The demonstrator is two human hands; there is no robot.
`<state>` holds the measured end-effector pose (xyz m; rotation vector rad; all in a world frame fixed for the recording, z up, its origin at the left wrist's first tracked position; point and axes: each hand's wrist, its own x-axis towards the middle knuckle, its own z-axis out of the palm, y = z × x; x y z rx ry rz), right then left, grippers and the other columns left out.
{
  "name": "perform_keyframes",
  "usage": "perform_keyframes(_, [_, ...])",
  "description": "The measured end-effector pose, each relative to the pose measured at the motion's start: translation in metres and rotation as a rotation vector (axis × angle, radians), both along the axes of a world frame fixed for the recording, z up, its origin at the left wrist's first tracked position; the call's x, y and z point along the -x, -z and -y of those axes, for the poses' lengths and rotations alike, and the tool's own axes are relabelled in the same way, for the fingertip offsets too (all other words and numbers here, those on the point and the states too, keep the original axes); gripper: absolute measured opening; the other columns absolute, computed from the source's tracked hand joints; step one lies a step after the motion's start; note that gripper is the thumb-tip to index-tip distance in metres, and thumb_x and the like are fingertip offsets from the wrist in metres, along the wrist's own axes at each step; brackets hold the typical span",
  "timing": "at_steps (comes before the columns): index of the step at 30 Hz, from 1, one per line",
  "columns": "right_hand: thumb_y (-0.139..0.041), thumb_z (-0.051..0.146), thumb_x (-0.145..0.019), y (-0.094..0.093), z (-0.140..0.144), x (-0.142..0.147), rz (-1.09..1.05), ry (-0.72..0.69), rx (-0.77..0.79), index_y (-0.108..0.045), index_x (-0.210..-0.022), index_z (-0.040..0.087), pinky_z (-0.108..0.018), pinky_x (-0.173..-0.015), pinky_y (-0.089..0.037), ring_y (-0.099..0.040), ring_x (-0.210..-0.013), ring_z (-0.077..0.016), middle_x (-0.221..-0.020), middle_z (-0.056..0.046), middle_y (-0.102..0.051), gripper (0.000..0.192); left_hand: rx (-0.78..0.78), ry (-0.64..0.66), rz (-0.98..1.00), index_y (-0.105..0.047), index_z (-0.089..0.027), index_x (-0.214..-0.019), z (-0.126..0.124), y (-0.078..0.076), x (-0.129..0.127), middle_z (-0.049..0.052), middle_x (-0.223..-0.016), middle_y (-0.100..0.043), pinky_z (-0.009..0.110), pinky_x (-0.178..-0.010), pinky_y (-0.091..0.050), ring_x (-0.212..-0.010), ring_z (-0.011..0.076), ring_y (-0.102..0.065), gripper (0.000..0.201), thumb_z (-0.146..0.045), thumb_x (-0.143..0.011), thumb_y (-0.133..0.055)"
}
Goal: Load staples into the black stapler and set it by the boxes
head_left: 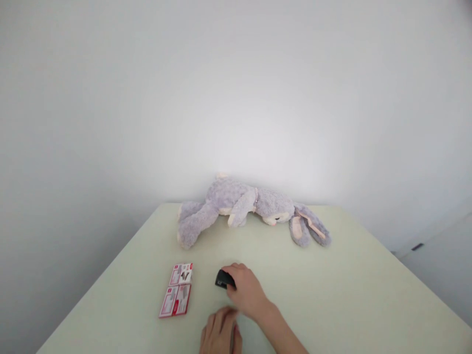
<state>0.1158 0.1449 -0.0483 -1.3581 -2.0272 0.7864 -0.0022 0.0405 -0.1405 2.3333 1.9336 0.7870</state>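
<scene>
My right hand (245, 290) rests on the pale green table (354, 295) with its fingers closed over a small black object (222, 280), of which only the left end shows. My left hand (219, 333) lies flat near the table's front edge, just below the right hand, fingers together and slightly blurred; nothing shows in it. Left of both hands lie two small red-and-white printed packets (177, 290), end to end.
A grey plush rabbit (247, 206) lies on its side along the far edge of the table, against the white wall, ears pointing right. A white cabinet (438, 250) stands to the right of the table.
</scene>
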Motion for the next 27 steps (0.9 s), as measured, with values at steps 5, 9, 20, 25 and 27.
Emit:
perform_keyframes(5, [-0.047, 0.003, -0.071, -0.004, 0.011, -0.055, -0.036, 0.033, 0.005, -0.070, -0.120, 0.027, -0.030, -0.103, -0.045, -0.064, -0.111, -0.0189, -0.116, -0.002, -0.072, 0.059, -0.050, -0.027, -0.067, -0.056, -0.027, -0.144, -0.023, -0.004, -0.021, 0.008, -0.153, -0.054, 0.051, -0.107, -0.046, -0.135, 0.0314, -0.051, 0.054, -0.026, -0.090, -0.052])
perform_keyframes(9, [-0.055, 0.014, -0.079, 0.005, 0.015, -0.047, -0.074, 0.182, -0.014, -0.069, -0.115, 0.027, -0.046, -0.120, -0.026, -0.063, -0.113, -0.0224, -0.114, -0.003, -0.072, 0.041, -0.055, 0.020, -0.118, -0.059, -0.027, -0.142, -0.029, 0.005, -0.036, 0.009, -0.153, -0.054, 0.056, -0.110, -0.041, -0.138, 0.0351, -0.048, 0.054, -0.031, -0.088, -0.056])
perform_keyframes(20, [-0.070, 0.051, -0.079, 0.016, -0.006, -0.041, -0.933, 0.585, 0.056, -0.074, -0.100, 0.021, -0.042, -0.104, -0.047, -0.066, -0.107, -0.0251, -0.111, -0.008, -0.076, 0.037, -0.016, -0.076, -0.098, -0.048, -0.032, -0.150, -0.034, -0.014, -0.025, 0.009, -0.155, -0.051, 0.068, -0.115, -0.027, -0.135, 0.0358, -0.049, 0.056, -0.038, -0.094, -0.053])
perform_keyframes(25, [-0.058, 0.061, -0.086, 0.034, 0.003, -0.087, -1.185, 0.771, 0.167, -0.067, -0.120, 0.018, -0.039, -0.096, -0.056, -0.064, -0.123, -0.0264, -0.127, -0.012, -0.071, 0.056, -0.058, -0.059, -0.078, -0.047, -0.031, -0.151, -0.036, -0.013, -0.022, 0.008, -0.156, -0.050, 0.062, -0.116, -0.032, -0.137, 0.0325, -0.048, 0.056, -0.034, -0.095, -0.052])
perform_keyframes(27, [-0.061, 0.061, -0.084, 0.042, 0.013, -0.103, -1.243, 0.792, 0.214, -0.066, -0.121, 0.018, -0.041, -0.098, -0.057, -0.066, -0.122, -0.0271, -0.127, -0.013, -0.071, 0.057, -0.093, -0.015, -0.074, -0.053, -0.029, -0.147, -0.036, -0.012, -0.010, 0.008, -0.154, -0.051, 0.054, -0.113, -0.039, -0.137, 0.0303, -0.047, 0.053, -0.032, -0.094, -0.052])
